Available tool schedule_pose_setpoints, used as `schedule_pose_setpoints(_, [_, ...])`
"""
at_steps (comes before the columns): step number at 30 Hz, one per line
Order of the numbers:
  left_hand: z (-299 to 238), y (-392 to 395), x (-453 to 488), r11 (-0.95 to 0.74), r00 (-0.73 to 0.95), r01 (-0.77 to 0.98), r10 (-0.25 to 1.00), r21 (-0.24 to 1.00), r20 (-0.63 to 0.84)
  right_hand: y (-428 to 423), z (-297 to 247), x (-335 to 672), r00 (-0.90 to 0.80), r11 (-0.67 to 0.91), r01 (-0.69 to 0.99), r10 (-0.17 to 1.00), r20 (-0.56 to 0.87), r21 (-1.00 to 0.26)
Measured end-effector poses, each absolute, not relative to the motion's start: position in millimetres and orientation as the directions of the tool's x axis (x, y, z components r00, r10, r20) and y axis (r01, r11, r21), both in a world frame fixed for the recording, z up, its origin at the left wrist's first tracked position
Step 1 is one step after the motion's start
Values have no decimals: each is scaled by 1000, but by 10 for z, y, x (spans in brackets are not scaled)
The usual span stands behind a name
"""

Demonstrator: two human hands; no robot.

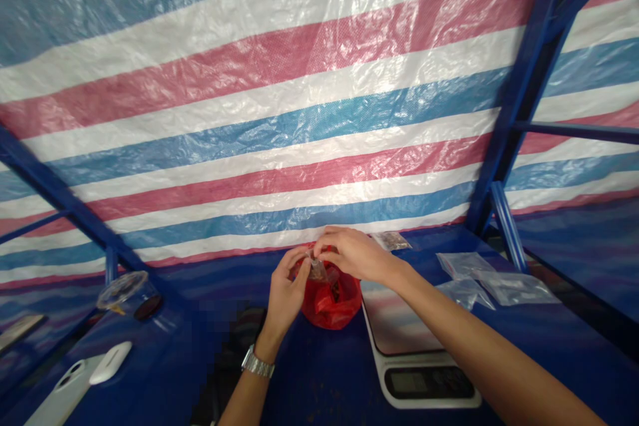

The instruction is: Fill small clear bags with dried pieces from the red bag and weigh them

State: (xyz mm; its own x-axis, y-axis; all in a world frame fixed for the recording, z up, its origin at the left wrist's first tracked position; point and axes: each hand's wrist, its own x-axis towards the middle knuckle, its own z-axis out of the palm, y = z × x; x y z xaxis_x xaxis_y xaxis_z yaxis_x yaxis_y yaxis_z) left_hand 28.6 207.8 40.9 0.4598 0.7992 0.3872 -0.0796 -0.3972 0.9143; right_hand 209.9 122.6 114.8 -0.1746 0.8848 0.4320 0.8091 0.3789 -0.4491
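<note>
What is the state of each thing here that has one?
Left hand: pinching the small clear bag.
Right hand: pinching the same bag.
Red bag: crumpled, open at top.
Scale: display dark.
Clear jar: lying on its side.
Phone: face down.

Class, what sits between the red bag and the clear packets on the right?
The kitchen scale, right of the red bag, in the head view.
</note>
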Motion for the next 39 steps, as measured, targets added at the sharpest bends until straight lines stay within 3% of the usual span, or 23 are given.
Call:
schedule_pose_setpoints(4, [440, 2097, 277, -362, 512, -25, 796, 932, 322, 1249, 1115, 2083, -105, 329, 805, 899, 426, -495])
schedule_pose_setpoints(13, [464, 2111, 187, -341, 681, 183, 720, 922, 131, 1318, 922, 2061, -4, 142, 851, 965, 263, -506])
schedule_pose_setpoints(18, [380, 2182, 163, -424, 681, 284, 721, 860, 130, 1364, 824, 2024, 58, 53, 885, 973, 223, -462])
schedule_pose_setpoints(23, [285, 2278, 152, -447, 589, 353, 789, 822, 176, 1377, 766, 2047, -4, 135, 899, 953, 302, -416])
schedule_pose_setpoints(30, [191, 2248, 220, -364, 576, 240, 800, 900, 169, 1397, 686, 2054, -67, 233, 893, 915, 398, -386])
schedule_pose_setpoints(39, [170, 2207, 270, -246, 428, 142, 888, 959, 165, 1342, 790, 2017, -35, 217, 880, 916, 399, -422])
